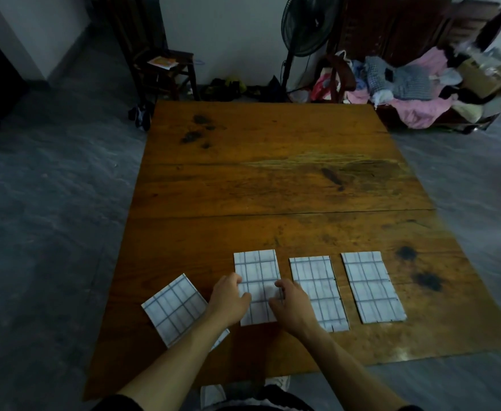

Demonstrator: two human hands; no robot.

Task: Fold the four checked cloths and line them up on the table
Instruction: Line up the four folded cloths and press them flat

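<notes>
Four folded white checked cloths lie near the front edge of the wooden table (273, 179). The leftmost cloth (173, 310) lies tilted, partly under my left forearm. The second cloth (258, 268), third cloth (314, 280) and rightmost cloth (370, 286) stand side by side in a row, long sides parallel. My left hand (230, 298) grips the second cloth's left edge, thumb on top. My right hand (292, 304) pinches its right edge and partly covers the third cloth.
The far half of the table is bare, stained wood. Behind it stand a black floor fan (305, 25), a dark chair with papers (166, 66) and a bench piled with clothes (406, 81). Shoes (228, 86) lie by the wall.
</notes>
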